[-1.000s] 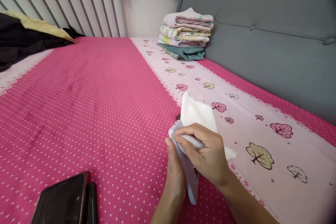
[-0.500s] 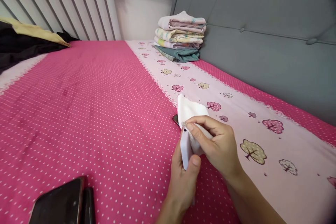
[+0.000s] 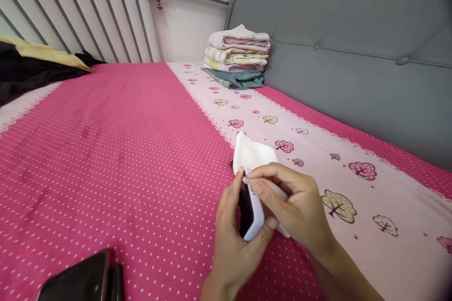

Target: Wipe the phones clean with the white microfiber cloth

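Note:
My left hand (image 3: pixel 231 235) is closed around a phone in a pale lilac case (image 3: pixel 258 218), its dark screen turned to the left. Fingers of that hand lie along the screen side, and the thumb presses on the case. My right hand (image 3: pixel 294 200) pinches a white cloth (image 3: pixel 252 153) at the phone's upper end, its fingertips touching the case edge. Part of the cloth stands up behind the phone, and a piece hangs below my right hand. A small dark object (image 3: pixel 231 163) peeks out behind the cloth, mostly hidden.
Two dark phones or cases (image 3: pixel 79 277) lie overlapping at the lower left on the pink dotted bedsheet (image 3: pixel 141 150). Folded bedding (image 3: pixel 238 56) is stacked by the grey headboard (image 3: pixel 353 42). Black and yellow fabric (image 3: pixel 38 68) lies near the white radiator (image 3: pixel 84 14).
The phone has turned so that its dark screen now shows. My left fingers have moved up along it, while my right hand stays at its upper end with the cloth.

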